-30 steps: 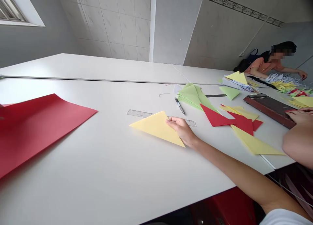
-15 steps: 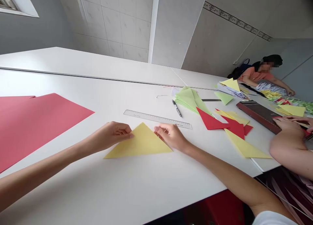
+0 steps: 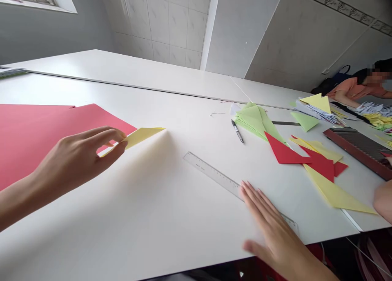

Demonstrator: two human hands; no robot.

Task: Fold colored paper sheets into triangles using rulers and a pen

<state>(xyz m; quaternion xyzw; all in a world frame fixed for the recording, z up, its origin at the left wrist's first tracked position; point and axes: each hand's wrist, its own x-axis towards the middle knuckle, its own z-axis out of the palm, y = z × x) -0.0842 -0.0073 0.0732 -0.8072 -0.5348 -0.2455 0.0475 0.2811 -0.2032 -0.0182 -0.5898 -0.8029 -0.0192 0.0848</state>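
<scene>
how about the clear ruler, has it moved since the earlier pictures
Yes: judged against the pen, the clear ruler has moved rightward and nearer the person, its right end swung closest; the right hand covers part of it.

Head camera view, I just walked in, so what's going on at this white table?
A person's left hand pinches a piece of yellow paper, tilted above the table, near a large red sheet. The right hand is spread over a clear ruler, covering part of it. Further back, a pen lies beside a stack of green papers, with red and yellow pieces to the right. At the far right, someone in an orange top is by a mixed-colour heap.
</scene>
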